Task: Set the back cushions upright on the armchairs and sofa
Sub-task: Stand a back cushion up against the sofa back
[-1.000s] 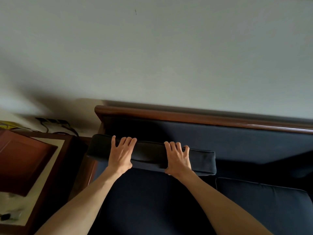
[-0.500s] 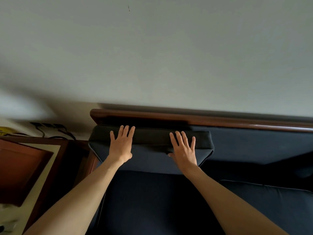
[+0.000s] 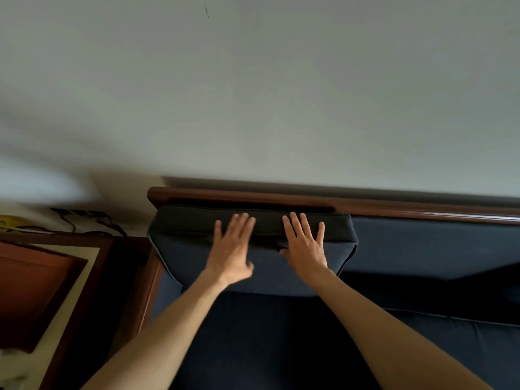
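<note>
Home living rm, navy sofa (image 3: 422, 249) w/ wood trim, side table (image 3: 56, 277)

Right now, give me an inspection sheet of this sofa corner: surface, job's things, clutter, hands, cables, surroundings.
Surface: dark blue seat cushion of the sofa, arms reaching over it.
Job's things: back cushion stands upright against the wooden back rail, at the sofa's left end.
Clutter: nothing seen on the seat.
Hands: left hand and right hand, fingers straight, flat on the cushion's upper front, fingers over its top edge.
Cables: black plugs and cords by the wall, left of the sofa.
Surroundings: plain wall; wooden side table on the left, slightly blurred.
</note>
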Demonstrator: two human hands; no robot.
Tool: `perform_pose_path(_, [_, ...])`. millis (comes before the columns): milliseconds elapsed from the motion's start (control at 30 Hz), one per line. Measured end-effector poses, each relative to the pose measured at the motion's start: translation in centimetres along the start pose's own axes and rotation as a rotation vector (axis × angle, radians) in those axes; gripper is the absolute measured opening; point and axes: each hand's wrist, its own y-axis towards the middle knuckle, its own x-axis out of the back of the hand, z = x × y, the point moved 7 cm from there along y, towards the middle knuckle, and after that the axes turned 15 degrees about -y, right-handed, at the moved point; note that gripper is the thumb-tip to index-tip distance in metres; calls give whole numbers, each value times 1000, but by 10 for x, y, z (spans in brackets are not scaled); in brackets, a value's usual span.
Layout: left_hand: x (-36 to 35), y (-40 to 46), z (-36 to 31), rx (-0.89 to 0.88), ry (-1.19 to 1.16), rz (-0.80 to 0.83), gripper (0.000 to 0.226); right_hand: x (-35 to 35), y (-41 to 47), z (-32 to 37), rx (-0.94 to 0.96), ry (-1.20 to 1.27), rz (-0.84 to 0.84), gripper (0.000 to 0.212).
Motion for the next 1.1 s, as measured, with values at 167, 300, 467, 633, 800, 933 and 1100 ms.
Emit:
perform_pose_path(167, [-8, -5, 3, -4, -62, -73, 114, -8, -2, -11, -10, 50, -38, 85])
perform_pose_path(300, [18, -24, 82, 112, -41, -122, 118, -13, -1, -13, -4, 77, -62, 85])
perform_pose_path(467, [46, -31, 143, 389, 16, -75, 117, -11, 1, -17, 46, 122, 31, 85])
perform_pose_path(633, [23, -2, 24, 222, -61, -112, 121, 9, -1, 22, 43, 160, 32, 111])
perform_pose_path(800, [-2, -16, 23, 75, 5, -54, 122, -13, -17, -28, 7, 39, -101, 94])
perform_pose_path(933, [21, -33, 91, 289, 38, -59, 120, -25, -30, -69, -32, -36, 58, 88])
perform_pose_path(1100, [35, -32, 57, 427, 4, -36, 104, -10, -38, -65, -54, 52, 227, 88])
